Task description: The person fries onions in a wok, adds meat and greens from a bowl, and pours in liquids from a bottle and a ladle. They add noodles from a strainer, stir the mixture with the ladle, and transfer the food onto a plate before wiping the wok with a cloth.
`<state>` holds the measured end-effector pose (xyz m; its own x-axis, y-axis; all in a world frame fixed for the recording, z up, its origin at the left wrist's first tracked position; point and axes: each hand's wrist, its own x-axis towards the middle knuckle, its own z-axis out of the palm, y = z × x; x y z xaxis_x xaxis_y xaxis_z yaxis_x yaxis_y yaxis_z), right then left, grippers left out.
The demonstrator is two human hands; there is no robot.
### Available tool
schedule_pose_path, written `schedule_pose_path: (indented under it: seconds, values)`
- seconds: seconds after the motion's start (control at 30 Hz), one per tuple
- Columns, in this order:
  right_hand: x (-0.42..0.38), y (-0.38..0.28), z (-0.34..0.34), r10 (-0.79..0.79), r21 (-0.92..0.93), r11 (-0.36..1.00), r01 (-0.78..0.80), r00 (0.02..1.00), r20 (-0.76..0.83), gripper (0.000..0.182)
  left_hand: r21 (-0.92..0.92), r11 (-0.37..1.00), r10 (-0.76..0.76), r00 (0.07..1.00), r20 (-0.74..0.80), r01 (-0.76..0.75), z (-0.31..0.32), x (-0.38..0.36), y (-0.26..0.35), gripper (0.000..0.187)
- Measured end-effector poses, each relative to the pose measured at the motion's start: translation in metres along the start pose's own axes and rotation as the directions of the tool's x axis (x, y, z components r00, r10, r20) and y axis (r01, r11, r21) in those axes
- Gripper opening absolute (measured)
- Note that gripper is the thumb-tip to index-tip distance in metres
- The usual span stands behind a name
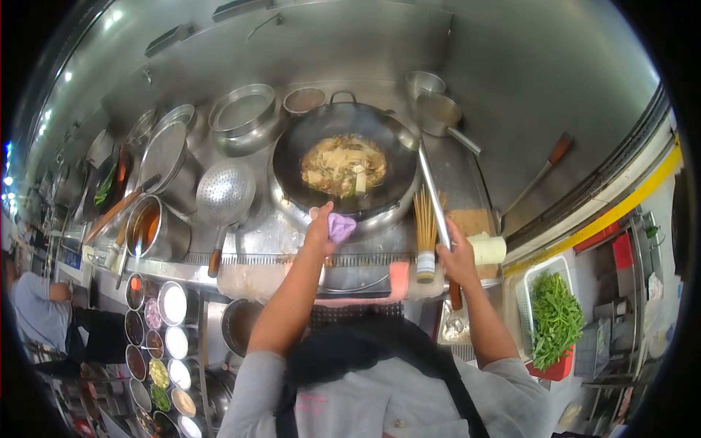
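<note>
A black wok [288, 160] sits on the burner, with noodle-like food and pale pieces [345, 166] in it. My left hand [320, 228] is closed on a folded purple cloth [340, 228] at the wok's near rim; whether the fingers also grip the wok edge is hidden. My right hand [458, 257] is wrapped around the long metal handle of a ladle [432, 188], whose wooden end pokes out below the hand. The ladle's bowl rests over the wok's right rim. Beside my right hand stands a bamboo wok brush [424, 237].
A perforated skimmer [225, 193] and a metal pot of orange liquid [155, 232] lie left of the wok. Saucepans [438, 113] sit behind right. Ingredient tubs [175, 303] fill the lower left, near another person [44, 310]. Leafy greens [555, 317] fill a basket at right.
</note>
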<state>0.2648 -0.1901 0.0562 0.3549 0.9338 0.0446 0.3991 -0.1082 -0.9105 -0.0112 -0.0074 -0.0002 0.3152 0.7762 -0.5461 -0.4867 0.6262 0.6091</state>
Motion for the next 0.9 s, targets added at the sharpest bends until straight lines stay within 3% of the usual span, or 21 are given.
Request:
schedule_pose_path:
  seconds: [0.1, 0.13, 0.23, 0.33, 0.4, 0.47, 0.5, 0.53, 0.6, 0.67, 0.73, 0.77, 0.8, 0.83, 0.9]
  values:
    - [-0.002, 0.012, -0.018, -0.022, -0.101, 0.995, 0.012, 0.996, -0.092, 0.064, -0.049, 0.992, -0.115, 0.989, 0.091, 0.119, -0.01, 0.026, 0.001, 0.018]
    - [0.003, 0.026, -0.021, -0.049, -0.123, 0.992, 0.033, 0.99, -0.129, 0.064, -0.066, 0.991, -0.115, 0.992, 0.055, 0.119, -0.008, 0.029, -0.001, 0.016]
    - [0.004, 0.039, -0.036, 0.05, -0.068, 0.996, -0.057, 0.993, -0.109, 0.065, -0.137, 0.987, -0.084, 0.996, -0.032, 0.079, 0.001, 0.022, -0.003, 0.016]
    - [0.001, 0.036, -0.045, 0.061, 0.029, 0.998, -0.058, 0.991, -0.119, 0.064, -0.13, 0.992, 0.009, 0.998, 0.069, 0.0, 0.025, -0.024, 0.009, 0.016]
    - [-0.004, 0.051, -0.049, 0.117, 0.064, 0.992, -0.11, 0.987, -0.109, 0.064, -0.162, 0.987, -0.003, 1.0, -0.008, 0.002, 0.023, -0.016, 0.016, 0.017]
    - [0.002, 0.063, -0.056, 0.053, 0.067, 0.997, -0.045, 0.992, -0.116, 0.065, -0.076, 0.997, 0.018, 1.0, 0.011, -0.017, 0.022, -0.03, 0.009, 0.019]
    - [-0.001, 0.061, -0.058, 0.08, 0.099, 0.993, -0.069, 0.99, -0.117, 0.065, -0.107, 0.993, -0.047, 0.999, 0.016, 0.049, 0.045, -0.069, 0.019, 0.021]
    - [-0.006, 0.059, -0.058, 0.116, 0.126, 0.987, -0.101, 0.987, -0.11, 0.065, -0.092, 0.993, -0.063, 0.989, 0.133, 0.075, 0.043, -0.076, 0.017, 0.024]
    - [-0.004, 0.057, -0.057, 0.126, 0.115, 0.987, -0.112, 0.985, -0.12, 0.066, -0.162, 0.963, -0.205, 0.975, 0.083, 0.216, 0.034, -0.059, 0.022, 0.024]
    - [0.006, 0.057, -0.052, 0.122, 0.167, 0.981, -0.1, 0.984, -0.127, 0.066, -0.219, 0.968, -0.112, 0.992, 0.053, 0.121, 0.033, -0.042, 0.024, 0.021]
    - [0.011, 0.048, -0.05, 0.111, 0.24, 0.968, -0.078, 0.986, -0.128, 0.065, -0.151, 0.988, -0.009, 0.994, 0.107, 0.025, 0.004, -0.033, -0.01, 0.019]
    - [0.009, 0.041, -0.052, 0.114, 0.226, 0.971, -0.082, 0.984, -0.133, 0.064, -0.201, 0.979, 0.108, 0.924, 0.367, -0.035, -0.017, -0.04, -0.032, 0.016]
    - [0.004, 0.041, -0.051, 0.124, 0.216, 0.972, -0.093, 0.983, -0.138, 0.064, -0.047, 0.996, 0.075, 0.995, 0.073, -0.072, 0.006, -0.097, -0.034, 0.013]
    - [0.003, 0.05, -0.056, 0.063, 0.18, 0.983, -0.038, 0.989, -0.134, 0.064, 0.028, 0.998, 0.059, 0.997, 0.058, -0.06, -0.009, -0.113, -0.047, 0.011]
    - [0.001, 0.047, -0.06, 0.097, 0.163, 0.984, -0.075, 0.986, -0.133, 0.064, 0.028, 0.999, 0.02, 1.0, 0.009, -0.02, -0.004, -0.136, -0.04, 0.015]
